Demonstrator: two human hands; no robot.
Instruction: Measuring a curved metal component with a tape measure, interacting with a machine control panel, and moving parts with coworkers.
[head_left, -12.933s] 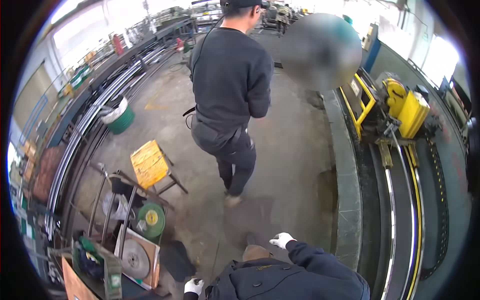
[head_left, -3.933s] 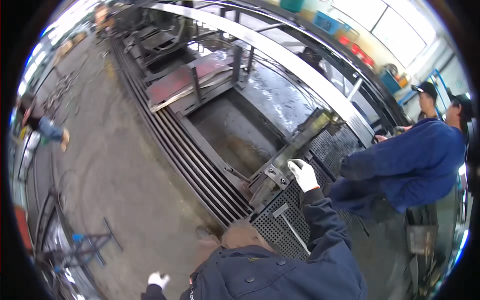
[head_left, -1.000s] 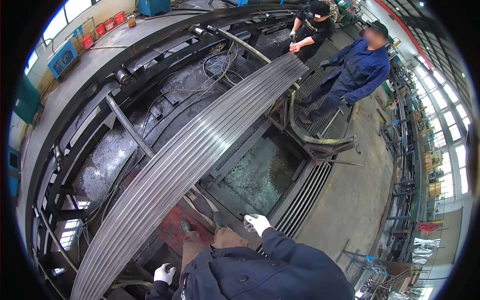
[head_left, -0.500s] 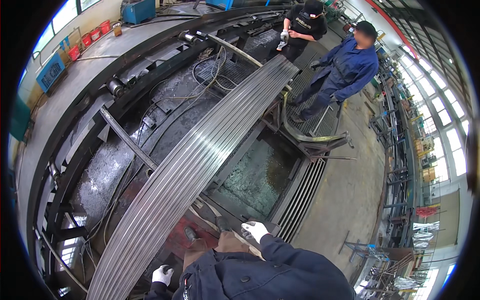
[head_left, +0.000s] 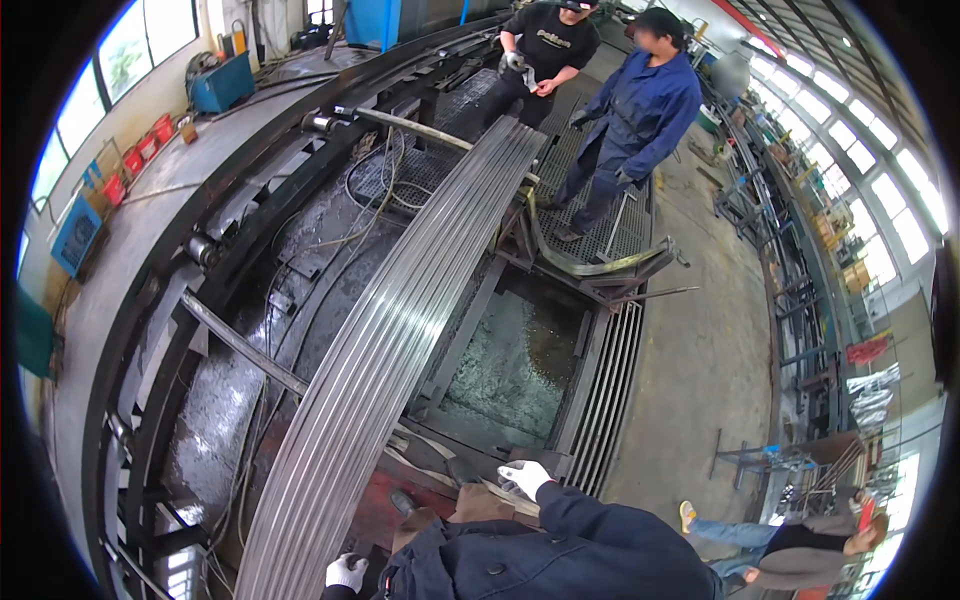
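Observation:
A long bundle of shiny metal tubes or bars (head_left: pixel 385 325) runs from the lower left up toward the far middle. My left hand (head_left: pixel 347 572), in a white glove, is low beside the bundle's right edge. Its fingers curl loosely, and I see nothing in it. My right hand (head_left: pixel 526 478), also white-gloved, is raised in front of my body, its thumb and bent fingers apart and nothing visible between them. It hangs over the near end of a dark-framed pit (head_left: pixel 505 370), apart from the bundle.
Two people stand by the bundle's far end: one in black (head_left: pixel 545 55), handling a small pale thing, one in blue overalls (head_left: pixel 635 110). Another person (head_left: pixel 800 545) is at the lower right. A support bar (head_left: pixel 245 340), hoses (head_left: pixel 375 205) and a curved yellowish strip (head_left: pixel 590 268) lie around.
The view has turned, so the bundle looks steeper and the two far people stand further left. A third person has come into view at lower right. Both my hands still hold nothing visible.

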